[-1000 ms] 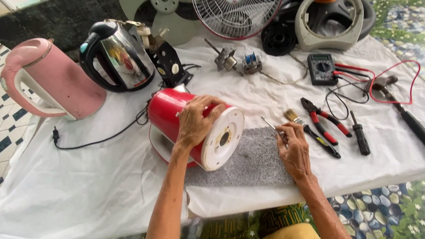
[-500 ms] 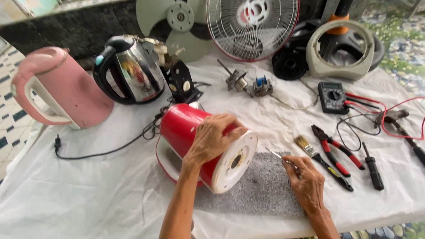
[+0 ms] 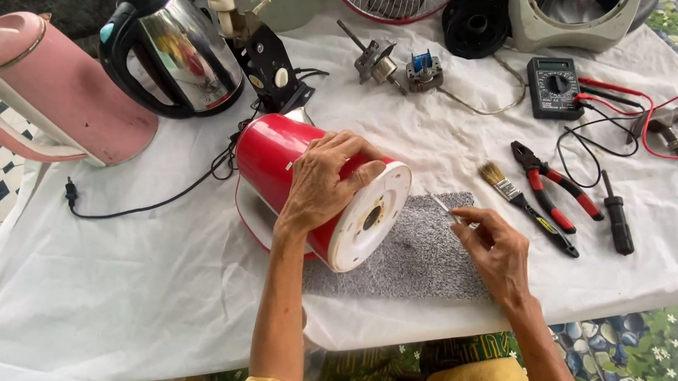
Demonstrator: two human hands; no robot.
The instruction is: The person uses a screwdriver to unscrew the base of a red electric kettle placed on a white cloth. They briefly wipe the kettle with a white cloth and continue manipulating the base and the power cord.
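A red electric kettle (image 3: 277,159) lies on its side on the white cloth, its white round base (image 3: 371,219) facing me. My left hand (image 3: 327,179) rests on top of it and grips it. My right hand (image 3: 494,248) hovers over a grey mat (image 3: 418,259) to the right of the kettle and pinches a thin metal screwdriver (image 3: 445,206), its tip pointing up and left toward the base.
A pink kettle (image 3: 68,96) and a steel kettle (image 3: 184,56) stand at the back left. A small brush (image 3: 506,187), red-handled pliers (image 3: 556,185), a black screwdriver (image 3: 617,213), a multimeter (image 3: 554,88) with leads, a small motor (image 3: 402,69) and fan parts lie right and behind.
The view has moved closer and lower over the table. My left hand stays on the red kettle; my right hand still holds the screwdriver beside the base.
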